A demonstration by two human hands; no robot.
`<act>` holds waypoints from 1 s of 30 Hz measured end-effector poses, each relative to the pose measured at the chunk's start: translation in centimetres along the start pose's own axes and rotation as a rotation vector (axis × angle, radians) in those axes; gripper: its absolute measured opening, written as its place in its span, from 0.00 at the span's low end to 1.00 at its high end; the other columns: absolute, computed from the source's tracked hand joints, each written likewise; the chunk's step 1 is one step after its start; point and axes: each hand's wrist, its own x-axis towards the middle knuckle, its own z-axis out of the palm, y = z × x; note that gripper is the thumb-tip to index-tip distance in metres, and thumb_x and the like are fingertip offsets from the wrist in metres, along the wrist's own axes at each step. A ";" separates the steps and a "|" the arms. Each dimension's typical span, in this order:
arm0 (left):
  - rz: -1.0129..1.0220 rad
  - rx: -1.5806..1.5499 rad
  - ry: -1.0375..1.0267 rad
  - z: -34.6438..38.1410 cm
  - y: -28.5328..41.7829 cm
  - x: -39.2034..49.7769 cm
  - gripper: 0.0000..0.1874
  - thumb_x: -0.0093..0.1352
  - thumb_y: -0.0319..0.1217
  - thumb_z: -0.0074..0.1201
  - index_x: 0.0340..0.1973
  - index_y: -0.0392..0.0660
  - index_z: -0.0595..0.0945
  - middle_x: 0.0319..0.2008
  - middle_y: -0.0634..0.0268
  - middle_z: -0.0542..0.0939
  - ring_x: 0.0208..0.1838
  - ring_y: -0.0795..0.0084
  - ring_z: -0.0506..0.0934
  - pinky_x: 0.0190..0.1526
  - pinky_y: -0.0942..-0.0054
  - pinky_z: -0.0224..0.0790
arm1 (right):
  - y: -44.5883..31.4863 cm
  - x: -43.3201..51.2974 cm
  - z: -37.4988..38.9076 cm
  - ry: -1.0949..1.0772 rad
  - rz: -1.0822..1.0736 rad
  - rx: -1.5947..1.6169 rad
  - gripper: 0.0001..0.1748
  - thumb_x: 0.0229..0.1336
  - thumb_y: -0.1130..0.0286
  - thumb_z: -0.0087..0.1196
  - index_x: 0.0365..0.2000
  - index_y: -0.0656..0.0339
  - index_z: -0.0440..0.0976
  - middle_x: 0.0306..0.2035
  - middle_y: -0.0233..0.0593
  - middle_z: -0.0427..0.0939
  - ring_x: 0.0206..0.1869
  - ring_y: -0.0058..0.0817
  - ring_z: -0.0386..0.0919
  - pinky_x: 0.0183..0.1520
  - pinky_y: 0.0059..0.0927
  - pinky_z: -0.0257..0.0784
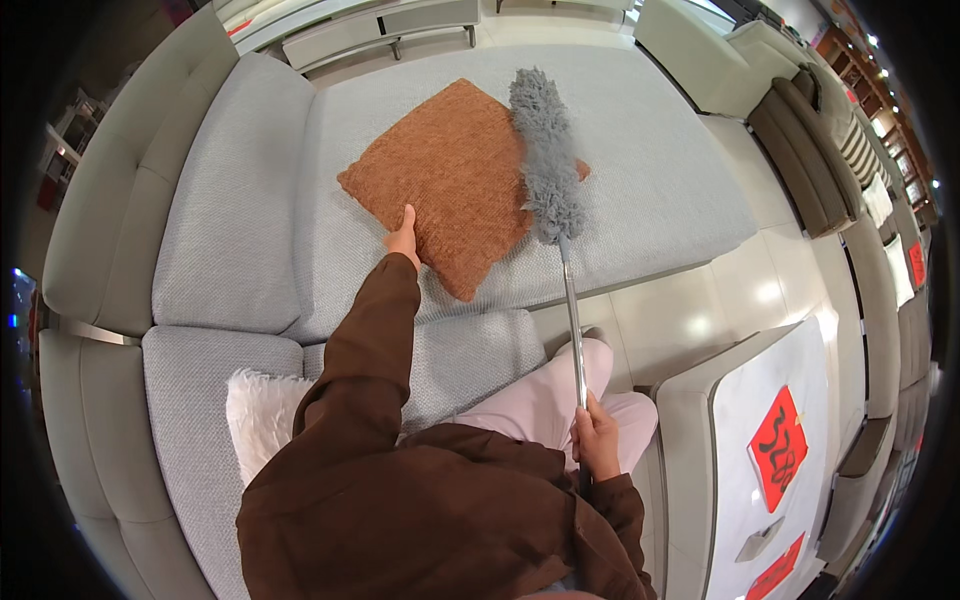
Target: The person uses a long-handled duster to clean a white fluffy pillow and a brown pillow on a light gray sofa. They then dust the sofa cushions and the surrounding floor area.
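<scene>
My left hand (403, 238) grips the near edge of a rust-brown throw pillow (450, 172), thumb on top and the other fingers hidden beneath it. The pillow is tilted up over the seat of a light grey fabric sofa (645, 180). In my right hand (598, 436) is the metal pole of a long-handled duster (574, 315). Its fluffy grey head (546, 161) lies along the pillow's right side and covers part of it. One corner of the pillow shows past the duster head.
A white fluffy cushion (262, 416) rests on the sofa beside me. To my right stands a table (697, 465) with red paper signs (780, 450) bearing writing. A white cabinet (337, 45) is beyond the sofa. More sofas (806, 157) line the right side.
</scene>
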 end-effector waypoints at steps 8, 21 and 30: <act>0.115 -0.021 0.091 -1.8 -0.7 5.5 0.38 0.68 0.38 0.56 0.66 0.37 0.55 0.67 0.53 0.58 0.67 0.55 0.59 0.67 0.56 0.51 | 1.5 1.2 -0.6 -0.031 0.022 0.016 0.22 0.66 0.70 0.44 0.60 0.58 0.64 0.13 0.25 0.62 0.11 0.13 0.57 0.12 0.18 0.55; 1.084 0.127 -0.561 4.7 6.4 -6.3 0.20 0.65 0.22 0.54 0.53 0.33 0.71 0.50 0.56 0.77 0.51 0.66 0.75 0.52 0.70 0.67 | 6.1 3.7 -1.6 0.231 -0.164 -0.067 0.20 0.66 0.68 0.44 0.57 0.62 0.66 0.14 0.22 0.61 0.13 0.11 0.58 0.14 0.17 0.54; 1.149 0.713 -0.490 -0.1 5.1 -6.7 0.28 0.60 0.19 0.58 0.55 0.33 0.68 0.51 0.53 0.75 0.54 0.60 0.74 0.56 0.67 0.64 | 3.0 1.3 -2.0 0.228 -0.365 0.196 0.21 0.66 0.71 0.45 0.57 0.67 0.65 0.17 0.21 0.62 0.16 0.09 0.57 0.18 0.15 0.54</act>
